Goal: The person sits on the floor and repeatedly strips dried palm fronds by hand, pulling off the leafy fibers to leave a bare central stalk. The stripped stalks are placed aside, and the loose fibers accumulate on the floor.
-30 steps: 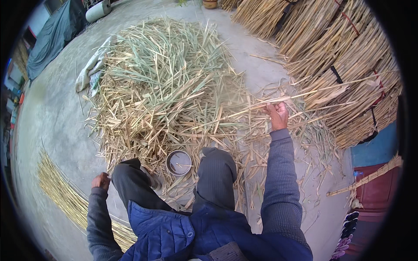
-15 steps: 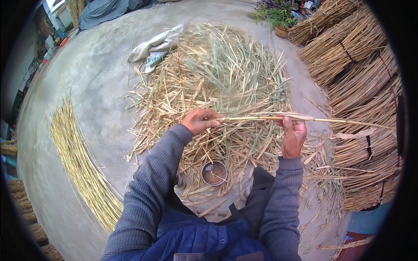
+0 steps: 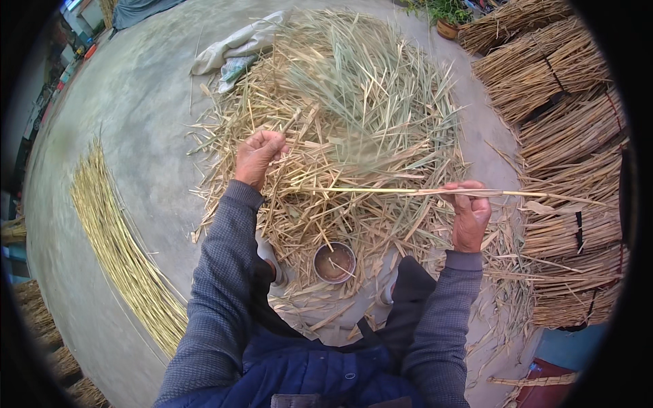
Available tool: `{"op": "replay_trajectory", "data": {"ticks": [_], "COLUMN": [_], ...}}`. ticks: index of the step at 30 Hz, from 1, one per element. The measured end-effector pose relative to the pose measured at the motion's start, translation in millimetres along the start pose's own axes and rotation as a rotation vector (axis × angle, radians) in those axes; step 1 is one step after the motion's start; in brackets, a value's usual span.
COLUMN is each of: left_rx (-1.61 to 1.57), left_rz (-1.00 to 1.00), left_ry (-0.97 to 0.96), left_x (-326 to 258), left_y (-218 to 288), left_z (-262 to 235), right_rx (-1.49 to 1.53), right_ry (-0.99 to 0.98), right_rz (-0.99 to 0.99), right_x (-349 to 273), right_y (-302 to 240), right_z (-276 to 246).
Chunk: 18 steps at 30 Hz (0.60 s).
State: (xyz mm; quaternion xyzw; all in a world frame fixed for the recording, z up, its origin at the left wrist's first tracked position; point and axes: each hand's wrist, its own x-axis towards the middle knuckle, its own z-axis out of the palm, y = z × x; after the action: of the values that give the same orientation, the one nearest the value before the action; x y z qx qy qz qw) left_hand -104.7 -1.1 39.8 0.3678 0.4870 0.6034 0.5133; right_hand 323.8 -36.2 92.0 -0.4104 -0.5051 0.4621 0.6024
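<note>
A long thin reed stalk (image 3: 371,190) runs sideways over the heap, its left part bare and yellow-green. My right hand (image 3: 471,216) is closed around it where a dry, papery leaf sheath still wraps it; its thin right end reaches toward the stacked bundles. My left hand (image 3: 261,158) is closed, up and to the left of the stalk's free end and apart from it. A short stalk piece (image 3: 292,121) sticks out beyond its fingers. Beneath both hands lies a wide heap of stripped leaves (image 3: 388,102), tan and pale green.
Between my feet stands a round bowl (image 3: 334,263) of brownish liquid with thin sticks in it. Yellow stalks (image 3: 122,238) lie in a long pile on the left. Tied reed bundles (image 3: 564,156) are stacked right. A whitish sack (image 3: 238,46) and a potted plant (image 3: 447,28) lie farther off.
My left hand has left the stalk and moved up and left, with a short piece in its fingers. My right hand, still holding the stalk, has shifted slightly right and down.
</note>
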Motion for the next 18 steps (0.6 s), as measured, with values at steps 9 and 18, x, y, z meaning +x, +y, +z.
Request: {"op": "replay_trajectory", "data": {"ticks": [9, 18], "left_rx": [1.052, 0.66], "left_rz": [0.764, 0.147], "left_ry": [-0.383, -0.501], "left_x": [-29.3, -19.6], "left_y": [-9.3, -8.3], "left_z": [82.8, 94.6], "right_rx": [-0.131, -0.049], "right_ry": [0.017, -0.008], "right_rz": [0.233, 0.172], "right_x": [-9.5, -11.8], "right_y": [26.3, 18.8], "right_z": [51.4, 60.6]}}
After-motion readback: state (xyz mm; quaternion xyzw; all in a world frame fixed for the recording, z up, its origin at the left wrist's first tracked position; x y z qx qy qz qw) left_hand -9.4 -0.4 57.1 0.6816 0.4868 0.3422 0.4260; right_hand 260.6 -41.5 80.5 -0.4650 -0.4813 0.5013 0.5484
